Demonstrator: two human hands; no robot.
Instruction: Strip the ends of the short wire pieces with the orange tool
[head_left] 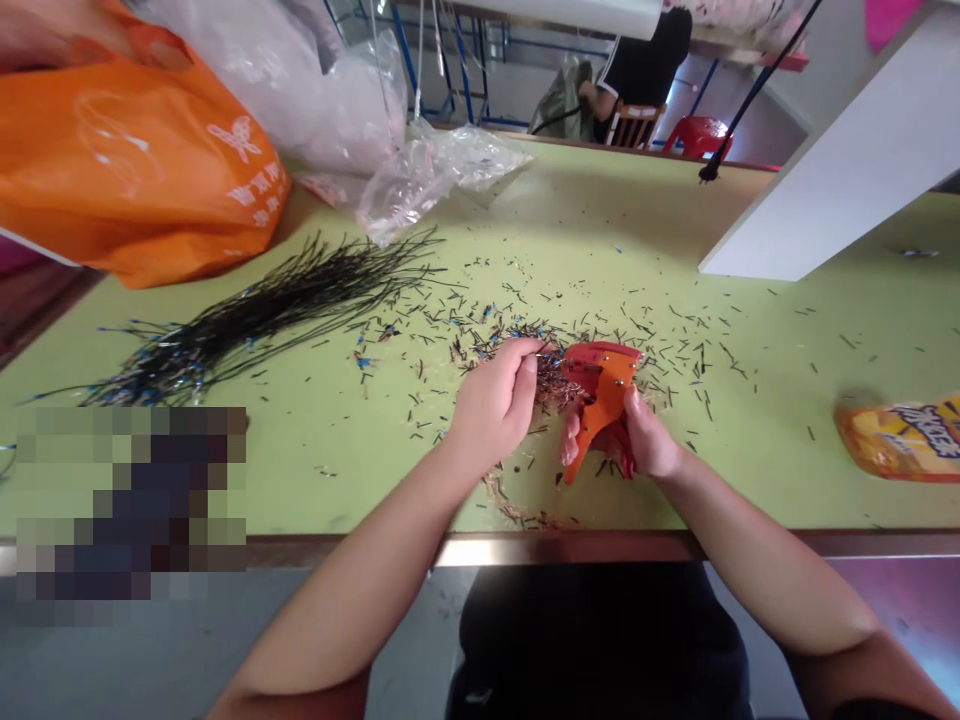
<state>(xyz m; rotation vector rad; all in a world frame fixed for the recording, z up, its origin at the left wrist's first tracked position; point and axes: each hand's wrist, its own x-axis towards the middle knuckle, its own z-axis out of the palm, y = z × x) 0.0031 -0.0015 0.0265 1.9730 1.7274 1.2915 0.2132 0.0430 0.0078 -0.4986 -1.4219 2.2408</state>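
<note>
Orange-red wire strippers (606, 385) are in my right hand (646, 435), with its fingers wrapped round the handles. Just left of the tool's jaws, my left hand (496, 400) is closed in a pinch on a thin wire (550, 353) that reaches the jaws. Beneath and around both hands lie many short black, blue and copper-coloured wire scraps (555, 388). A long bundle of black wires (277, 305) with blue and silvery ends lies to the left on the green table (337, 480).
An orange bag (172, 170) and clear plastic bags (442, 165) lie at the back left. A white panel (825, 170) stands at the back right, a yellow-orange packet (907, 437) at the right. A black cable (739, 110) hangs behind. A person (649, 65) sits beyond the table.
</note>
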